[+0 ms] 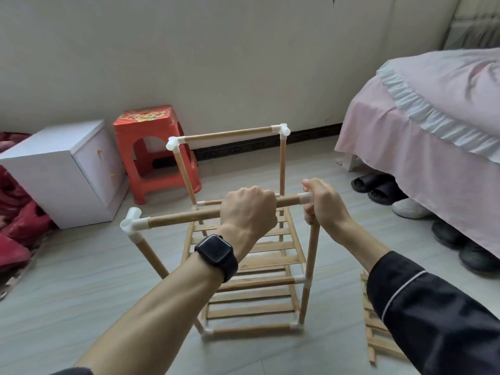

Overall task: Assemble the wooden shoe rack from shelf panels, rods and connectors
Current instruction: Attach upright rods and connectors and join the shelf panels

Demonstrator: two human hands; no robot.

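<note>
The right hand [323, 209] curls over the rack's near right corner, hiding most of the white connector [305, 197] there, and its fingers wrap the top of the upright rod [312, 250]. The left hand [247, 209], a closed fist, grips the near top rod [184, 218] at centre frame. Below stands the shoe rack [254, 293], its slatted shelves low down. A loose shelf panel [374, 331] lies at lower right, partly covered by the dark sleeve [433, 315].

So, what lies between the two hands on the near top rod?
In the head view, only a short bare stretch of the rod and the end of the white connector lie between the left hand and the right hand.
</note>
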